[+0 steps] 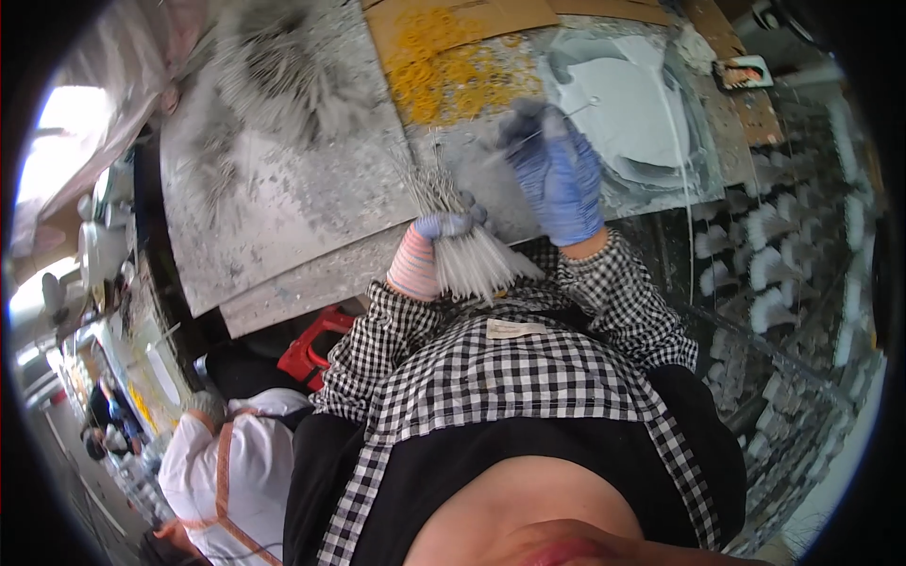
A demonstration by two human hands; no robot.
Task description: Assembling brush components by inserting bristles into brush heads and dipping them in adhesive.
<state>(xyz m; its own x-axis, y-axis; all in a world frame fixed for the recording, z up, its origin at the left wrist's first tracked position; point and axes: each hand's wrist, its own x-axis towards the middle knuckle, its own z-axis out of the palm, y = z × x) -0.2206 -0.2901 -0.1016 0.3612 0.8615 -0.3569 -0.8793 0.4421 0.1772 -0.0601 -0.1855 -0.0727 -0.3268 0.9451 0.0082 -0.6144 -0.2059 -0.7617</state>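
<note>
Looks like one thin rod (pixel 574 110) is being handled singly: it's pinched in the fingertips of the right hand (pixel 562 174), blur aside, while a pale bundle (pixel 481 262) is gripped by the left hand's (pixel 445 224) closed fingers. A steady pinch is probably called for. White paste (pixel 628 113) is spread right of the right fingertips; yellow rings (pixel 439 80) are strewn beyond, crowding that side. Grey wires (pixel 274 71) are heaped far left.
</note>
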